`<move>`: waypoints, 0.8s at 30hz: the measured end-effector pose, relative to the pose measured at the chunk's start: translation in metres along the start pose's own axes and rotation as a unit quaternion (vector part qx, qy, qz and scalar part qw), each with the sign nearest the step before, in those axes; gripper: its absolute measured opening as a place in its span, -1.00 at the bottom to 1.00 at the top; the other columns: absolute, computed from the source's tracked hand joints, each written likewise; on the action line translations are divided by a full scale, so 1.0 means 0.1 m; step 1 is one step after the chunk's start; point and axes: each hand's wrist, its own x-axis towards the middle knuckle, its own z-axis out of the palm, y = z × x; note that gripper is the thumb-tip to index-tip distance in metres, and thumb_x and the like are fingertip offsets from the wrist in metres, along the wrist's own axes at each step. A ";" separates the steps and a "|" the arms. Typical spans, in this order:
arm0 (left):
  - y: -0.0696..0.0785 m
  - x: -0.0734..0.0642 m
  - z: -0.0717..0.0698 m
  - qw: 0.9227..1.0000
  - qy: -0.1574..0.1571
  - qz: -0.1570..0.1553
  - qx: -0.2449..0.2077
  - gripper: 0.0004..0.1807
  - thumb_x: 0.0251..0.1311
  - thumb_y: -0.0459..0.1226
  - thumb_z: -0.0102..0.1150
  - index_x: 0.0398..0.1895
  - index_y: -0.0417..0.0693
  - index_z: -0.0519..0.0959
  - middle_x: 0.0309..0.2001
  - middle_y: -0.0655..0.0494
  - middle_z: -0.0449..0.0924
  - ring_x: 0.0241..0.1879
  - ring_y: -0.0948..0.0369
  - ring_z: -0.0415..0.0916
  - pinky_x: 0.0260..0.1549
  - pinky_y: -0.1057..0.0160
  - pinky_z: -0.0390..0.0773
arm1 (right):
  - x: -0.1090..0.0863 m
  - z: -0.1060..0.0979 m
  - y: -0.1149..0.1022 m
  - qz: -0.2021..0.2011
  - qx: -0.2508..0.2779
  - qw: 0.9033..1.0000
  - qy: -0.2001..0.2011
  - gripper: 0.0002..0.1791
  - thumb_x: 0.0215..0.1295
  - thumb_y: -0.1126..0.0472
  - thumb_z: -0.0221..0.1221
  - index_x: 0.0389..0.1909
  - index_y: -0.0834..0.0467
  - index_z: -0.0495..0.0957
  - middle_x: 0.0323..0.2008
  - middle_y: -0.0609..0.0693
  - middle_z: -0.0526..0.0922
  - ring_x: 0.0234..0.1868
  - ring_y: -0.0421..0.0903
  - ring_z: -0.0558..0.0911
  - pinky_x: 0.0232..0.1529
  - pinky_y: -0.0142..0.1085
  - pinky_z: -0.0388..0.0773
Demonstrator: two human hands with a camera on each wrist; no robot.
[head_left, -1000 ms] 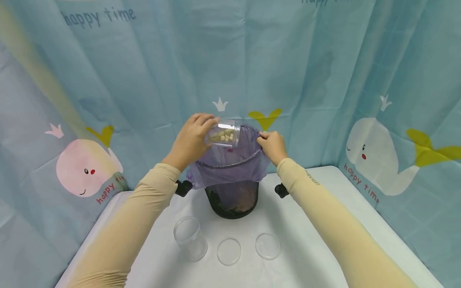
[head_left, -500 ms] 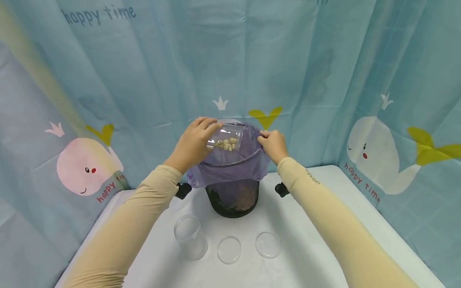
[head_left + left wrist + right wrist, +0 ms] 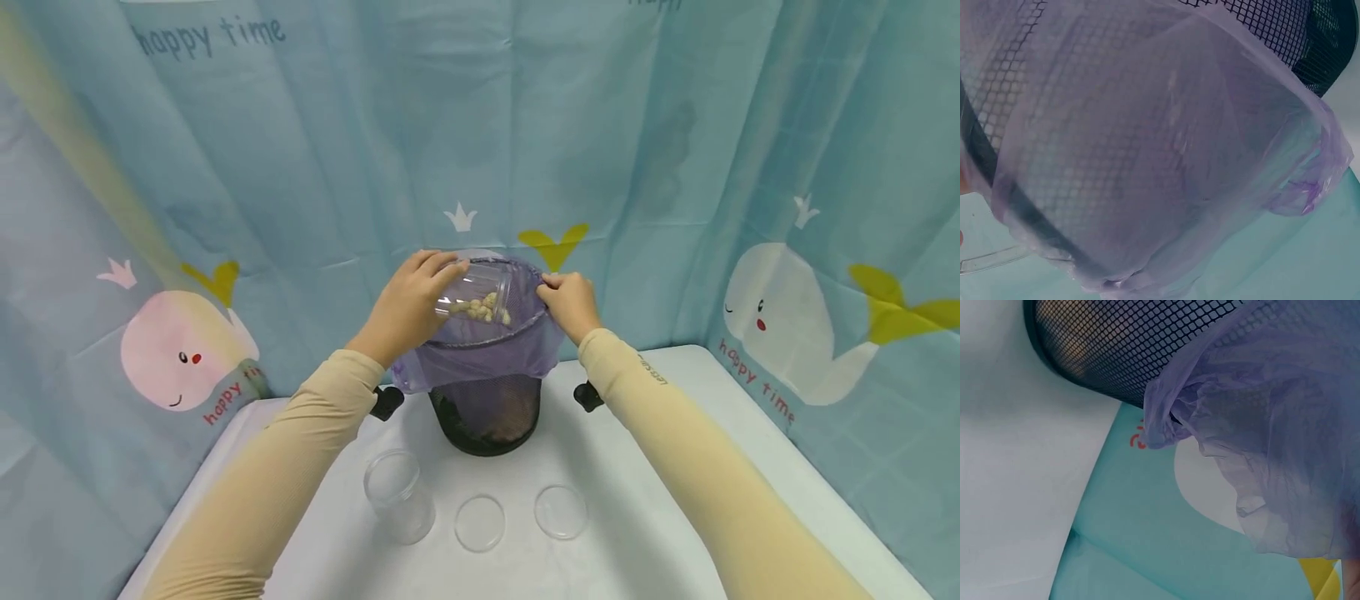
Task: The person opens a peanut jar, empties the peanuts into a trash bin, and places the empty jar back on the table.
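My left hand grips a clear jar in the head view. The jar lies tilted, its mouth pointing right and slightly down over the opening of a black mesh bin. Small pale pieces that look like peanuts are gathered along its lower side, towards the mouth. A purple plastic bag lines the bin and folds over its rim. At the right of that rim, my right hand pinches the edge. Both wrist views are mostly filled by the bag and mesh; the hands barely show there.
On the white table in front of the bin stands another clear jar. Two clear round lids, a left one and a right one, lie beside it. A blue printed curtain surrounds the table.
My left hand has moved slightly right and down, tipping the jar's mouth further downward. The pale pieces have slid towards the mouth. My right hand has stayed at the rim.
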 end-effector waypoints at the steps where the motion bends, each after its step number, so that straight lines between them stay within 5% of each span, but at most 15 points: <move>1: 0.00 0.00 0.00 1.000 0.011 -0.009 0.001 -0.20 -0.15 -0.49 0.53 0.28 -0.15 0.48 0.26 -0.17 0.50 0.30 -0.12 0.37 0.41 0.00 0.36 | 0.00 0.00 0.00 -0.001 -0.001 1.000 -0.001 -0.58 0.40 0.22 0.06 0.23 0.21 0.53 0.22 0.23 0.56 -0.68 -0.21 0.13 -0.54 -0.39 0.21; 5: 0.01 0.02 -0.03 0.999 0.043 -0.024 0.004 -0.20 -0.16 -0.53 0.49 0.28 -0.14 0.47 0.26 -0.16 0.49 0.31 -0.13 0.35 0.44 0.00 0.30 | 0.00 0.00 0.01 -0.006 0.000 1.000 -0.003 -0.57 0.39 0.23 0.04 0.23 0.22 0.52 0.22 0.23 0.57 -0.72 -0.23 0.11 -0.60 -0.42 0.17; 10: 0.03 0.04 -0.03 1.000 0.013 -0.003 0.005 -0.26 -0.11 -0.55 0.42 0.27 -0.15 0.48 0.23 -0.20 0.51 0.29 -0.14 0.37 0.38 -0.03 0.37 | 0.00 0.00 0.01 -0.005 -0.004 1.000 0.003 -0.57 0.38 0.24 0.04 0.23 0.21 0.53 0.21 0.24 0.58 -0.74 -0.23 0.11 -0.60 -0.42 0.18; 16: 0.02 0.08 -0.13 0.997 0.055 -0.049 -0.002 -0.20 -0.11 -0.49 0.49 0.31 -0.14 0.43 0.30 -0.18 0.45 0.34 -0.15 0.31 0.47 -0.03 0.26 | 0.00 -0.02 -0.01 -0.007 -0.004 1.000 0.000 -0.57 0.39 0.23 0.04 0.24 0.21 0.53 0.19 0.25 0.60 -0.75 -0.24 0.15 -0.61 -0.42 0.21; 24: 0.07 0.08 -0.04 0.999 0.028 -0.014 0.019 -0.21 -0.12 -0.48 0.50 0.30 -0.13 0.46 0.24 -0.19 0.51 0.29 -0.14 0.37 0.45 0.00 0.30 | -0.01 -0.01 -0.01 -0.004 -0.011 1.000 0.003 -0.58 0.38 0.23 0.05 0.23 0.21 0.54 0.15 0.25 0.62 -0.78 -0.26 0.18 -0.61 -0.44 0.24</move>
